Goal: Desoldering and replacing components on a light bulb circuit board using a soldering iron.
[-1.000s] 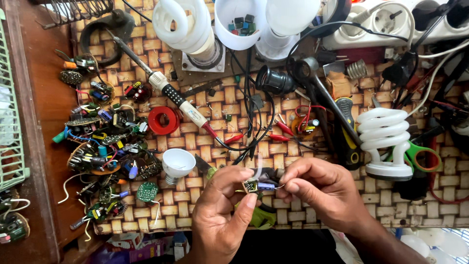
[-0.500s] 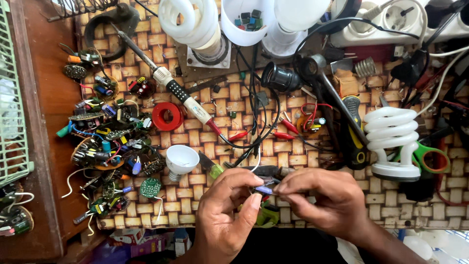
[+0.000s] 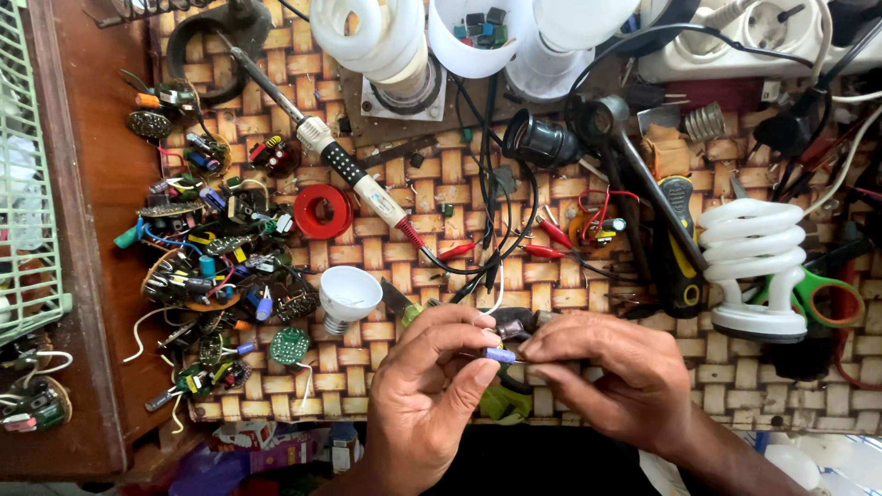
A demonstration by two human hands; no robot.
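Note:
Both of my hands meet near the front edge of a woven mat [image 3: 698,386]. My left hand [image 3: 427,395] and my right hand [image 3: 611,377] pinch a small circuit board [image 3: 503,344] between their fingertips; a small blue cylindrical part sticks out of it. The board is mostly hidden by my fingers. A green-handled tool [image 3: 501,402] lies under my hands. Just to the left of my left hand lies a white bulb base [image 3: 346,296].
A heap of small circuit boards [image 3: 207,266] fills the mat's left side. A soldering iron [image 3: 344,170], a red tape roll [image 3: 323,211], a spiral lamp [image 3: 755,262], scissors [image 3: 818,294], a screwdriver [image 3: 678,243] and black cables surround my hands. A green basket [image 3: 28,174] stands at far left.
My hands have turned the small board between the fingertips, and both hands have drawn closer together. The view has shifted slightly.

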